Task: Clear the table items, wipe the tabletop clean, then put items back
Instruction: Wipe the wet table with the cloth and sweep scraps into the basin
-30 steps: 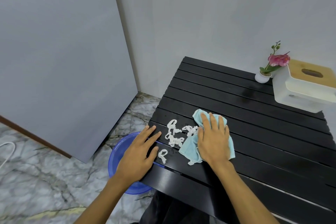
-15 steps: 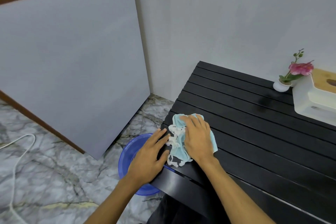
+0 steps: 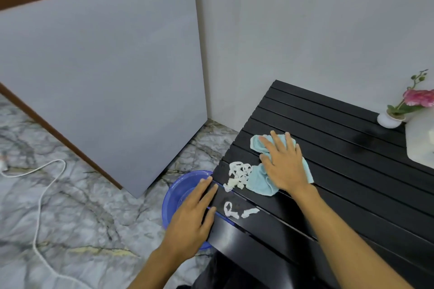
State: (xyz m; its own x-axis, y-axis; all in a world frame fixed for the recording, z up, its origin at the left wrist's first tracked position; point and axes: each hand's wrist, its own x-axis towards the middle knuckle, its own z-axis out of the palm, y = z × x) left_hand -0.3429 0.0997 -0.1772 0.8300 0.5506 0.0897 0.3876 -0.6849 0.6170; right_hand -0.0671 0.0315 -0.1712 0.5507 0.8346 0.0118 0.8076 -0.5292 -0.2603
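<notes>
My right hand point(image 3: 283, 163) presses flat on a light blue cloth point(image 3: 258, 180) on the black slatted table point(image 3: 352, 183), near its left edge. White paper scraps point(image 3: 238, 175) lie bunched just left of the cloth, and two more scraps point(image 3: 231, 210) rest nearer the table's front corner. My left hand point(image 3: 190, 220) holds the rim of a blue plastic basin point(image 3: 175, 197) against the table's left edge, fingers lying over the edge.
A small white vase with a pink flower point(image 3: 391, 119) and a white tissue box point(image 3: 420, 143) stand at the table's far right. A grey board point(image 3: 98, 82) leans on the wall. A white cable point(image 3: 40, 195) trails over the marble floor.
My right hand slid the cloth left to the table edge, then back away to the right, leaving the scraps spread near the edge. The left hand stayed on the basin.
</notes>
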